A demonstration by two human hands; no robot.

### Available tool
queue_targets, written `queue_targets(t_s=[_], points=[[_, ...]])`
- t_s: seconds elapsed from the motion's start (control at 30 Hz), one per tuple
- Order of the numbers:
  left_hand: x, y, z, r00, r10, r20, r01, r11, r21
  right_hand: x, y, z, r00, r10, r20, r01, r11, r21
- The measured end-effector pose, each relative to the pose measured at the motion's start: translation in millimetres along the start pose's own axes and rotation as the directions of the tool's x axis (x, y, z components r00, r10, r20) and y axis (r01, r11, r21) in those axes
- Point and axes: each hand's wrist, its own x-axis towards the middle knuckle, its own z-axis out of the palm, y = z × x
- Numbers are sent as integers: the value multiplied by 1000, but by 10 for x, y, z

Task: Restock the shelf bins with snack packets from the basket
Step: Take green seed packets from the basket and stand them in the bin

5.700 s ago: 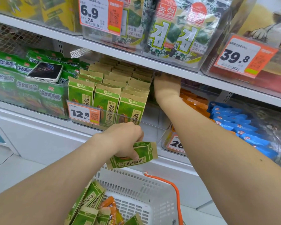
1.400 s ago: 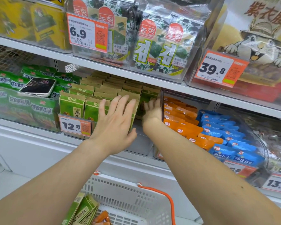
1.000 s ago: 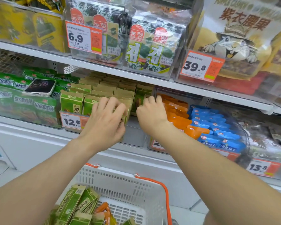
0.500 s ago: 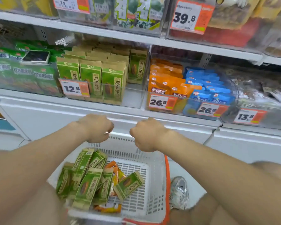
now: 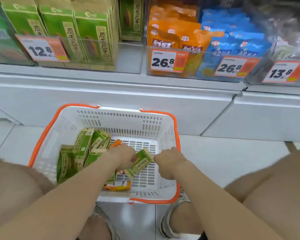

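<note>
Green packet (image 5: 139, 163) in basket (image 5: 121, 116): left hand (image 5: 123, 157) grips its nine-o'clock end; right hand (image 5: 169, 162), fingers curled, at three o'clock, contact unclear.

White perforated plastic basket (image 5: 152, 125): matt, smooth moulded plastic with slotted walls and floor.
Orange basket handles (image 5: 176, 135): smooth plastic, slight sheen.
Green and tan snack packets in the basket (image 5: 81, 146): paper-like, matt, creased at the folds.
Green packet between the hands (image 5: 139, 164): same matt printed paper look.
Orange flat packet on the basket floor (image 5: 118, 187): glossy film.
Clear shelf bins (image 5: 130, 56): transparent hard plastic, shiny, with faint reflections.
Orange pouches on the shelf (image 5: 170, 33): glossy plastic film, wrinkled.
Blue pouches on the shelf (image 5: 232, 44): glossy film too.
White and orange price tags (image 5: 168, 60): smooth card or plastic; cannot tell which.
Pale floor tiles (image 5: 223, 160): smooth, lightly glossy.
</note>
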Motion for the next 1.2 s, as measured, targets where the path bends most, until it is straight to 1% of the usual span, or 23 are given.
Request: queue_targets(t_s=[0.07,0.17,0.23,0.3,0.37,0.47,0.57,0.63,0.73,0.83,0.87,0.93,0.97,1.0,1.03,1.07,1.1,1.13,1.17,1.2], points=[[140,42,257,998,8,55,-7,1000,-27,40,23,87,1000,-10,8,11,1000,-22],[317,107,480,999,8,41,-6,999,-43,126,25,97,1000,1,-14,-1,1000,-13],[427,140,567,1000,15,20,-15,1000,5,172,11,102,1000,29,-13,-29,999,-42],[505,150,610,999,2,32,-3,999,40,215,-1,110,998,54,16,-53,997,-55],[538,139,634,998,-35,56,34,999,19,235,-5,83,997,65,42,-63,997,-42],[626,152,663,996,-73,41,75,996,-57,313,31,51,996,55,64,-56,998,18],[711,209,662,984,-155,-90,145,984,-108,381,71,48,997,34,75,-42,994,105],[740,223,680,967,-199,-162,163,965,-207,425,74,71,997,25,80,-36,989,144],[761,211,680,958,-244,-149,161,891,-424,472,81,103,996,-4,85,-12,982,188],[741,155,601,965,-229,-130,141,865,-481,468,105,39,995,3,95,-25,974,225],[732,127,568,963,-233,-136,132,847,-514,453,119,-3,997,25,72,-39,977,211],[694,59,508,952,-260,-164,101,768,-633,412,156,-99,994,90,-67,-82,990,111],[658,34,465,940,-284,-191,68,702,-709,401,180,-150,981,135,-138,-122,988,99],[616,10,418,927,-313,-206,30,612,-791,391,204,-207,962,196,-188,-172,976,136],[556,-1,368,920,-334,-205,-14,495,-869,395,228,-251,938,262,-228,-214,953,214],[492,-2,297,921,-344,-185,-56,353,-934,403,254,-295,902,336,-273,-240,913,329],[414,11,217,930,-332,-159,-95,202,-975,417,280,-329,868,410,-282,-245,846,474],[319,31,124,944,-296,-144,-127,75,-989,429,302,-354,845,474,-248,-231,741,631],[230,57,19,957,-251,-146,-154,-13,-988,441,319,-366,845,500,-190,-191,615,765],[149,85,-81,965,-211,-159,-177,-71,-982,436,321,-384,869,474,-140,-131,494,859]])
